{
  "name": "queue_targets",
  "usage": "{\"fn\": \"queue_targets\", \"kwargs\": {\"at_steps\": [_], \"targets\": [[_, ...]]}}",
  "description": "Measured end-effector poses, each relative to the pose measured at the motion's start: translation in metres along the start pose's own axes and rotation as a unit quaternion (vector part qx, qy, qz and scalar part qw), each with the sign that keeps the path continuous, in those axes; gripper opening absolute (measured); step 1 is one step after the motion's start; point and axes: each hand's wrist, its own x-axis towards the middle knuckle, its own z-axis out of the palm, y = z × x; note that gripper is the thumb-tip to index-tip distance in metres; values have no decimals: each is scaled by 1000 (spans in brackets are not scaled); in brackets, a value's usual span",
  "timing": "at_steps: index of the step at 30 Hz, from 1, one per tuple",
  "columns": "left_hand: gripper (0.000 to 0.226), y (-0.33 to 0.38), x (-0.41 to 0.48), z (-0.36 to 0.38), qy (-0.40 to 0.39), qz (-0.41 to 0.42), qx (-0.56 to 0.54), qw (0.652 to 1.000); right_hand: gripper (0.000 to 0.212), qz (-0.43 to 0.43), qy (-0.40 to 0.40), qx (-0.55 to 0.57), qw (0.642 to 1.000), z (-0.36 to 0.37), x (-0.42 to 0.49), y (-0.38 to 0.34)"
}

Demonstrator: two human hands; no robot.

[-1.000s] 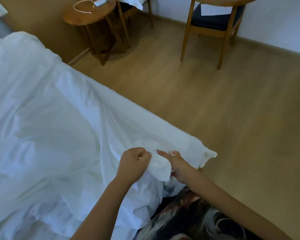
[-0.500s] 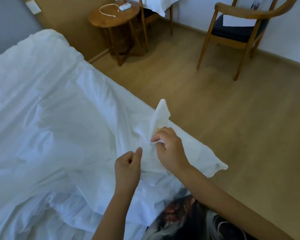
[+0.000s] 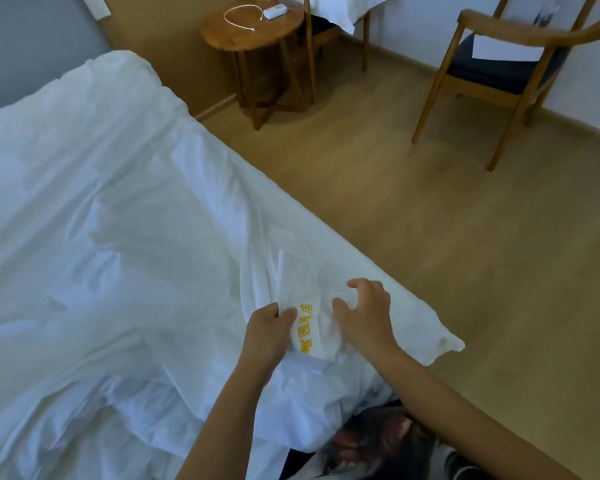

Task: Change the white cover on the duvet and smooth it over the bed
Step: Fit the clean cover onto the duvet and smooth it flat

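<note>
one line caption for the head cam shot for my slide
Left hand pinches the white cover beside its yellow-printed label while the right hand arches over it.

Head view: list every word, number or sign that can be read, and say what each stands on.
"140", not certain, in yellow at the top of the white fabric label on the white duvet cover, pinched beside it by the left hand.
Three yellow marks lower on that label: too blurred to read.
Dark print on the white sheet at the top right edge: too blurred to read.
</note>
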Motion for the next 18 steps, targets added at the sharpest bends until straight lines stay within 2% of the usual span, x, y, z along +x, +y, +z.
{"fn": "queue_targets", "kwargs": {"at_steps": [2,4,7,10,12,13,14,16,18], "targets": [[26,-2,0,-1,1,5,16,1000,56,64,-99,-153,981,2,12,22],[23,-2,3,-1,-8,14,36,999,48,69,-145,-170,972,9,14,36],[25,-4,6,1,-18,34,69,997,40,68,-110,-168,977,12,16,43],[37,-12,6,5,-27,56,165,984,59,108,-68,-183,975,10,17,47],[45,-19,6,7,-21,74,232,970,73,192,-77,-146,967,8,16,54],[48,-22,6,9,-19,78,250,965,73,235,-97,-111,961,7,16,57],[49,-25,6,9,-19,82,263,961,60,249,-124,-75,958,7,15,61],[50,-27,7,10,-29,87,286,954,14,230,-134,-37,963,7,12,69],[49,-29,9,8,-40,88,303,948,30,203,-90,-28,975,7,13,73]]}}
